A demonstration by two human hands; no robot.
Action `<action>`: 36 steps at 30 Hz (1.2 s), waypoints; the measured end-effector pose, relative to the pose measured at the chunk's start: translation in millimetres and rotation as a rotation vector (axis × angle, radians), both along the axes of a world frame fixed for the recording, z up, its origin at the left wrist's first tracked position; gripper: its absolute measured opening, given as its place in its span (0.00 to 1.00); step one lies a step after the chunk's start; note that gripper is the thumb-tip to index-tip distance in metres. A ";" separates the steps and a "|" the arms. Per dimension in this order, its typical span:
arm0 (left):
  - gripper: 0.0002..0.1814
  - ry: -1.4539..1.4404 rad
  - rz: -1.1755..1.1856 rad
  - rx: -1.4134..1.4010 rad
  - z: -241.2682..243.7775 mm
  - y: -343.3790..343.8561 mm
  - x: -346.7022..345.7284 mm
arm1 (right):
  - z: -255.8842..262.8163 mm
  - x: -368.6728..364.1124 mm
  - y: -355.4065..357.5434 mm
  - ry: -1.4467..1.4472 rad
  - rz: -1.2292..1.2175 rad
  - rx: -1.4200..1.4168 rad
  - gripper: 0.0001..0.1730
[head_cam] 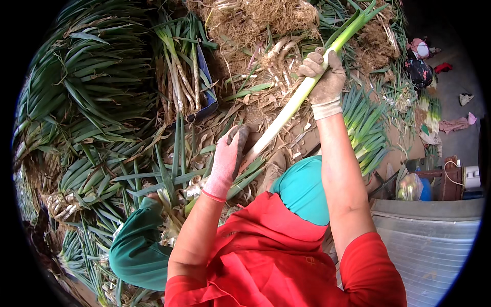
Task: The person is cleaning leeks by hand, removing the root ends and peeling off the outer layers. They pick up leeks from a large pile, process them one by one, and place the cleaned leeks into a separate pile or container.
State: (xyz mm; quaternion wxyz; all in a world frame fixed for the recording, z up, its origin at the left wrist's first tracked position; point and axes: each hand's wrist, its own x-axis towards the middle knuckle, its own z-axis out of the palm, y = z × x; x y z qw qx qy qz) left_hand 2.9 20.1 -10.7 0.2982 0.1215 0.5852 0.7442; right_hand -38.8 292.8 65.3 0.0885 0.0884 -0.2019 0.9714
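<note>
My right hand [324, 78], in a soiled beige glove, grips a large green onion stalk [293, 103] just below its green leaves. The stalk runs slantwise, with leaves at the upper right and its pale root end at the lower left. Near that root end is my left hand [230, 153], in a pink glove with dark grey fingers. Its fingers are bent beside the stalk; whether they hold it is hidden. Peeled stalks [180, 76] lie in a blue tray [209, 103] at the upper left.
Heaped green onions [88, 73] fill the left side. Root clumps [264, 23] and dry peelings lie ahead. A leafy bundle [364, 126] rests right of my right forearm. At the far right are a clear plastic bag [409, 187], a pink cloth [454, 124] and a plastic-covered surface [425, 245].
</note>
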 end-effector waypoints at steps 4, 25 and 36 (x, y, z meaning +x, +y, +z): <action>0.22 0.458 0.057 -0.258 1.7 19.1 15.1 | -0.1 -4.5 -4.2 0.011 -0.006 0.008 0.12; 0.22 0.280 0.007 -0.148 -16.6 20.2 11.3 | 3.7 -6.9 -19.2 -0.046 -0.050 0.094 0.11; 0.18 0.173 0.064 -0.071 -4.3 22.8 7.8 | 4.7 -8.0 -23.9 -0.064 -0.094 0.122 0.19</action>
